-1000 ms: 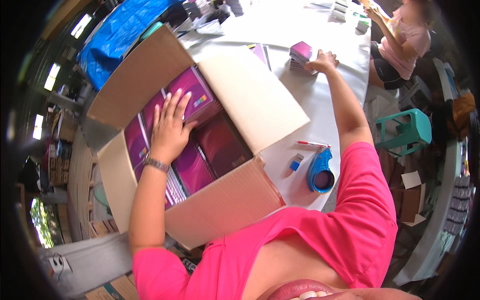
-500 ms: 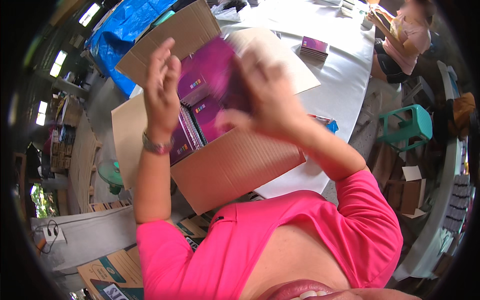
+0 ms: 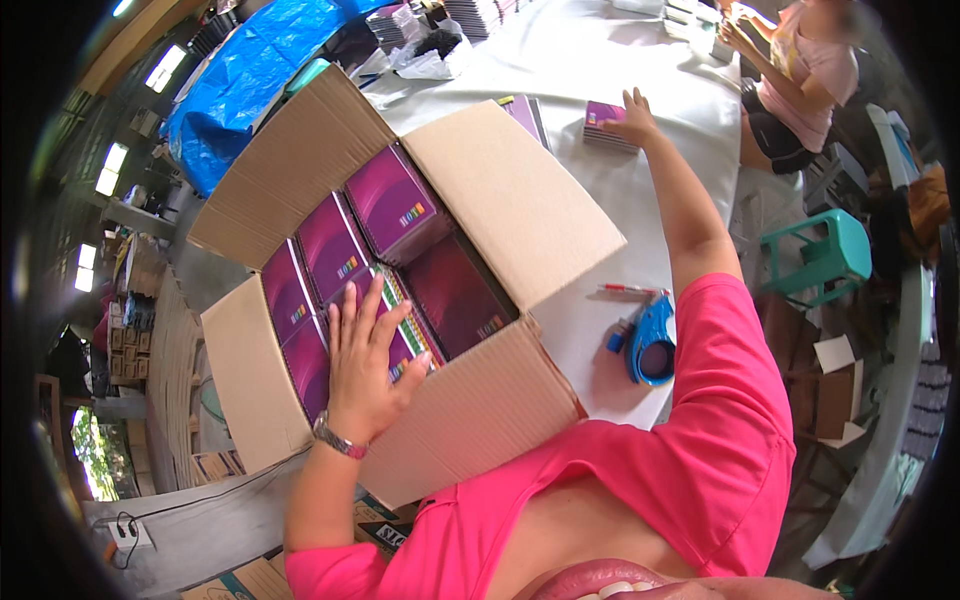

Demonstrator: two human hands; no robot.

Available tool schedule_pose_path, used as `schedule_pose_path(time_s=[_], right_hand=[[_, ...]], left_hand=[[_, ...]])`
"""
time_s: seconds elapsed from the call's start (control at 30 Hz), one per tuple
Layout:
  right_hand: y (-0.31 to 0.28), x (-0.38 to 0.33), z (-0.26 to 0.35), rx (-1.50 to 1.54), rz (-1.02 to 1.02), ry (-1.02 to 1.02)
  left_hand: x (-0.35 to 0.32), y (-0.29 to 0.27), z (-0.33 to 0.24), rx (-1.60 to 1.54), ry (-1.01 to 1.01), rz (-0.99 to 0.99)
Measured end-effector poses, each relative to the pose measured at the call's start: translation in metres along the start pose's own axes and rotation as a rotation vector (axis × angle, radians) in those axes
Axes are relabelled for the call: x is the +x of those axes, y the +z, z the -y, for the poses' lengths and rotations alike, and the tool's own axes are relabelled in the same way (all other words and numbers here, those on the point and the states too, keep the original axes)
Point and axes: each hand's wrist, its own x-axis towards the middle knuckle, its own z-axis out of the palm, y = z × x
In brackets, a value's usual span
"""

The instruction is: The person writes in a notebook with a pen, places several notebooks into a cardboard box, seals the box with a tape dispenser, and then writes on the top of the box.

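Observation:
An open cardboard box point(image 3: 455, 415) holds several stacks of purple notebooks point(image 3: 395, 205), its flaps folded outward. My left hand point(image 3: 365, 370) lies with spread fingers on the notebooks in the near part of the box, beside a spiral-bound edge. My right arm is stretched toward the far right of the table. There my right hand point(image 3: 634, 122), fingers extended, reaches over a small stack of purple notebooks point(image 3: 604, 118) and seems to touch its right side. The dark-covered notebook point(image 3: 460, 290) in the box's right corner sits lower than its neighbours.
A blue tape dispenser point(image 3: 652, 350) and a red pen point(image 3: 628, 289) lie on the white table point(image 3: 590, 235) right of the box. Blue tarpaulin point(image 3: 240, 85) covers something at far left. Another person point(image 3: 800, 80) works at the far right, near a green stool point(image 3: 825, 255).
My right hand has gone from above the box to the far stack, leaving the purple notebooks it was over. My left hand has come down onto the notebooks. The box appears turned and lower in view.

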Motion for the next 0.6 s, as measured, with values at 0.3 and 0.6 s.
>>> schedule_pose_path(time_s=[0.3, 0.6], right_hand=[[-0.015, -0.084, 0.044, -0.220, 0.225, 0.422], [-0.104, -0.220, 0.028, 1.245, -0.282, 0.278]], left_hand=[[-0.008, 0.002, 0.006, -0.076, 0.014, -0.107], [-0.054, 0.000, 0.034, 0.022, 0.133, -0.095]])
